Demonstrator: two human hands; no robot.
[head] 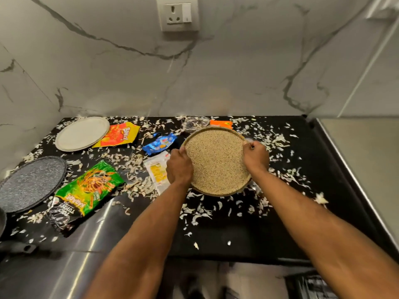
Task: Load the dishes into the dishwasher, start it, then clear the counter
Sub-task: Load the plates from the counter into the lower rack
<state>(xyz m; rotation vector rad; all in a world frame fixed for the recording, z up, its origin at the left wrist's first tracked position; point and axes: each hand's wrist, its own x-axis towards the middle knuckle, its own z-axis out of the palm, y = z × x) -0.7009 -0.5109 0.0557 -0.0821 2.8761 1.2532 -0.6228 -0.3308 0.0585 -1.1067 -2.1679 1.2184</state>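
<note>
Gripping the speckled tan plate (217, 162) by its rim with both hands, I have my left hand (179, 167) curled over the left edge and my right hand (255, 157) pinching the far right edge. It sits, or is just lifting, in the middle of the black counter (269, 229); I cannot tell whether its base is touching. To carry it well I judge I should keep it level, raise it straight up, and avoid dragging it through the pale scraps (200, 212) scattered all around, so nothing gets swept to the floor. Just left of the plate lie a small yellow and white packet (157, 170) and a blue wrapper (159, 143). An orange packet (221, 124) peeks out behind it. Farther left sit a red and yellow snack bag (121, 134), a white plate (82, 133), a green snack bag (90, 188) and a dark speckled plate (30, 182), all waiting their turn.
</note>
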